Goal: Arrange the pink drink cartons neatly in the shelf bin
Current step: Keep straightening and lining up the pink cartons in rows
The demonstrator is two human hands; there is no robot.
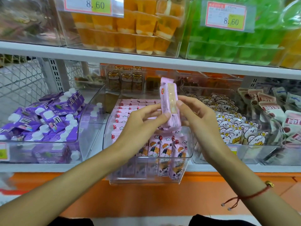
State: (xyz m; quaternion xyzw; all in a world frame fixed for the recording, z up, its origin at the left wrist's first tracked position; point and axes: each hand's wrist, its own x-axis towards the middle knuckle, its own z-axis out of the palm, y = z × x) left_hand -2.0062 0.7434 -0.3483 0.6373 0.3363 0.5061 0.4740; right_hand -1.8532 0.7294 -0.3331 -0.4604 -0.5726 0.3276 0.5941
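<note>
A pink drink carton (168, 95) with a straw taped along its side is held upright above the clear shelf bin (146, 180). My left hand (143, 119) grips its lower left side with thumb and fingers. My right hand (195, 115) pinches its right edge. In the bin, several pink cartons (128, 110) lie in flat rows at the back, and several more (164, 149) stand upright along the front wall, their cartoon faces turned outward.
A bin of purple capped cartons (45, 121) stands to the left. On the right are a bin of bear-print pouches (231, 126) and white and red packs (280, 115). The white shelf (146, 59) overhead carries orange and green jelly cups.
</note>
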